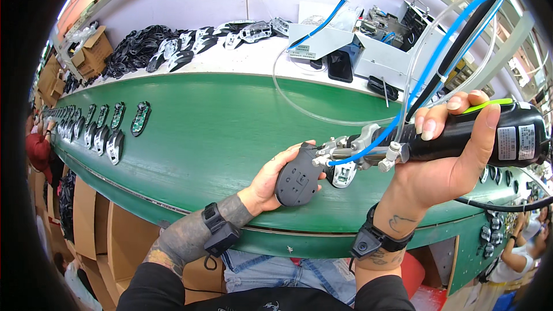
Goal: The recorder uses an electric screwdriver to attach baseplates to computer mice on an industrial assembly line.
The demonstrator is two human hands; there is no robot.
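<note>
Mouse shell (298, 177) on the counter (219, 132), under the left-hand fingers (299, 148); power screwdriver (438, 138) immediately right of them; row of parts (103, 129) far left; machine housing (368, 46) behind.

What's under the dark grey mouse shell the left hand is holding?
The left hand cups the mouse shell from below, over the green conveyor belt. The power screwdriver in the right hand meets its upper edge. The shell's inner side is hidden.

I can't see the driver tip (322, 161), hidden behind the grey shell (296, 181). My left palm (266, 187) is under that shell. Parts (92, 129) far left of it are too small to identify.
</note>
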